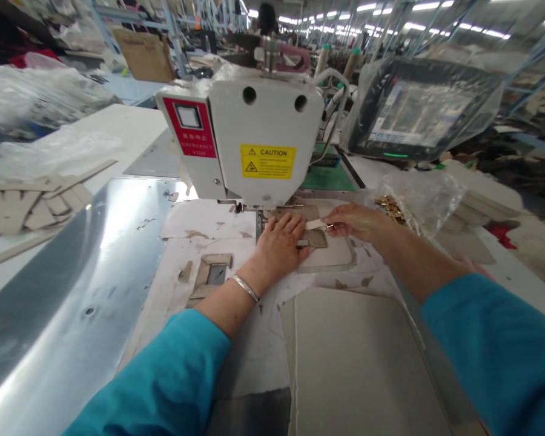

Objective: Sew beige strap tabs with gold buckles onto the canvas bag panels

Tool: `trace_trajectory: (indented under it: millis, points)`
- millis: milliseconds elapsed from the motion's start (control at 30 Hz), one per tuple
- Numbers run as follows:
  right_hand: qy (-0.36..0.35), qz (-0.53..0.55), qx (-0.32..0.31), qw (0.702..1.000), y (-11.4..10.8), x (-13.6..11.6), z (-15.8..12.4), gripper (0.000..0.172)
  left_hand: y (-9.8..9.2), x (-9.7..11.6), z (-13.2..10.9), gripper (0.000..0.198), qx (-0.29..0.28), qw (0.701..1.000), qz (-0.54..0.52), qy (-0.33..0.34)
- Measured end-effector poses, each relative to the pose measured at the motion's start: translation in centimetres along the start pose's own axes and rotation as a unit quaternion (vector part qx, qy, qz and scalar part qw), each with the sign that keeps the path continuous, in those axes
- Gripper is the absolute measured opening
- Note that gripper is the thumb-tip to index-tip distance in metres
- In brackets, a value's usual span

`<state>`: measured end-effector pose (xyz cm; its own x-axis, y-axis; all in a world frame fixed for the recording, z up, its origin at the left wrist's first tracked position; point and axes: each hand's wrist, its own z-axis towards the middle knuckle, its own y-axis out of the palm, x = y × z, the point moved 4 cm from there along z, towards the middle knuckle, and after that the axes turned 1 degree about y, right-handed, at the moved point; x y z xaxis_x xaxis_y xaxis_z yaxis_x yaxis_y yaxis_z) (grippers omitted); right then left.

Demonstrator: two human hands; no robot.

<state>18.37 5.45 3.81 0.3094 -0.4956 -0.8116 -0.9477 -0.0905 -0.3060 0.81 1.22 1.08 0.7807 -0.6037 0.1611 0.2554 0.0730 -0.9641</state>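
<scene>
My left hand (279, 242) lies flat, fingers spread, pressing a tan fabric piece (317, 238) onto a pale template (331, 254) just below the head of a white sewing machine (254, 139). My right hand (356, 221) is closed in a pinch on a small beige strip (315, 224) with a metal end, held over the same fabric piece beside my left fingertips. A silver bangle sits on my left wrist. Both sleeves are teal.
A steel plate (72, 272) covers the table to the left. Cut tan strips (31, 209) are stacked at the far left. A plastic bag of gold hardware (393, 209) lies to the right, below a plastic-wrapped control screen (418, 112). A large grey panel (358, 363) lies nearest me.
</scene>
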Motion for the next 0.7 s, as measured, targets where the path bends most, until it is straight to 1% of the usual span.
trace_trajectory:
  millis: [67, 167, 333, 467, 700]
  points:
    - [0.005, 0.025, 0.003, 1.0, -0.07, 0.14, 0.13, 0.02, -0.08, 0.07, 0.0, 0.06, 0.001, 1.0, 0.003, 0.003]
    - [0.014, 0.055, 0.012, 0.998, 0.11, 0.09, 0.14, 0.021, -0.11, 0.1, -0.02, 0.059, 0.003, 1.0, 0.005, 0.005]
    - [0.019, 0.074, 0.02, 0.997, 0.67, 0.0, -0.03, 0.023, 0.08, -0.01, -0.1, 0.059, 0.007, 1.0, -0.001, 0.001]
    - [0.028, 0.071, 0.026, 0.997, 0.53, 0.31, 0.3, 0.024, 0.11, -0.02, -0.08, 0.059, 0.009, 1.0, 0.001, 0.002]
    - [0.036, 0.068, 0.001, 0.997, 0.08, 0.82, 0.89, 0.021, 0.26, -0.04, 0.03, 0.06, 0.002, 1.0, -0.001, 0.0]
